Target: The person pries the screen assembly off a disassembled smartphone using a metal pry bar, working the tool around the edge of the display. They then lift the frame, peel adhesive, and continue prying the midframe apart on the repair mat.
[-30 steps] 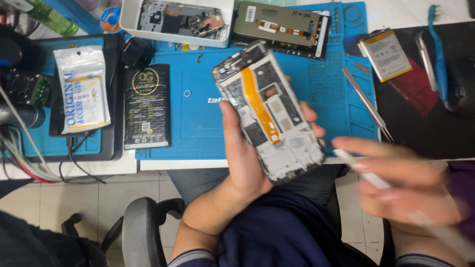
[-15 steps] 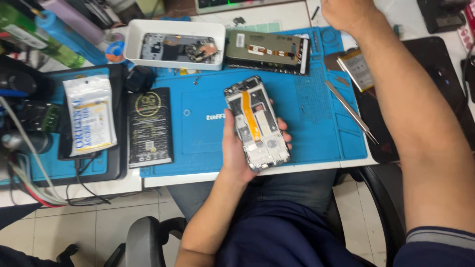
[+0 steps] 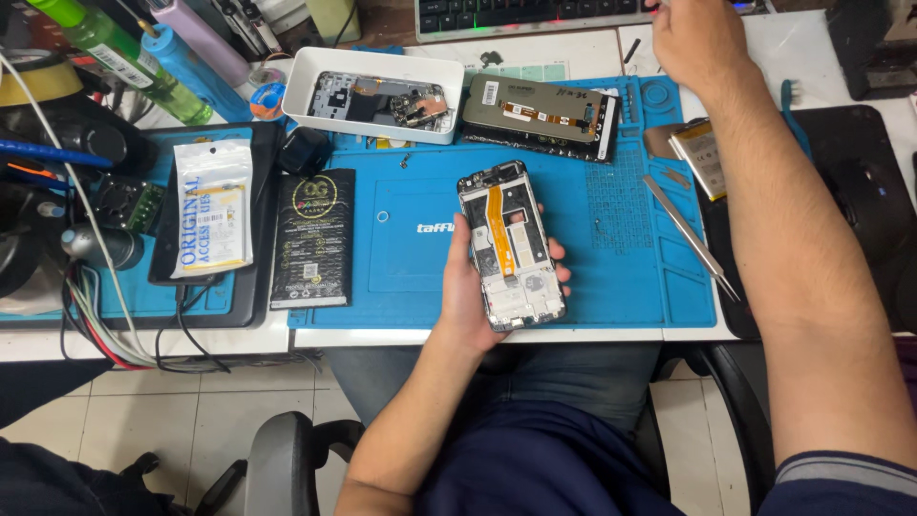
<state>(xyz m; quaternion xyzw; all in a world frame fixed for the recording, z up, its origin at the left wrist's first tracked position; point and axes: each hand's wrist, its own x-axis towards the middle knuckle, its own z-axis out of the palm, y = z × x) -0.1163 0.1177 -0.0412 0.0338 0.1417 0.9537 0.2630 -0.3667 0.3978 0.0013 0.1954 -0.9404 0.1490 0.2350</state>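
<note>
My left hand [image 3: 475, 296] holds an opened phone frame [image 3: 511, 244] with an orange flex cable down its middle, over the near edge of the blue work mat [image 3: 401, 250]. My right hand [image 3: 695, 40] reaches far across the desk to the back right, beside a keyboard [image 3: 535, 14]. Its fingers are partly cut off by the top of the view, and I cannot tell what they hold. A second phone part with a dark screen panel [image 3: 543, 115] lies at the back of the mat.
A white tray [image 3: 306, 81] of phone parts stands at the back. Two flat packets, one black [image 3: 313, 239] and one white [image 3: 212, 208], lie left of the mat. Metal tweezers [image 3: 690, 237] and a battery [image 3: 697, 148] lie to the right. Bottles and cables crowd the left.
My right hand has gone from near my lap up to the far back right of the desk. My left hand has lowered the phone frame toward the mat.
</note>
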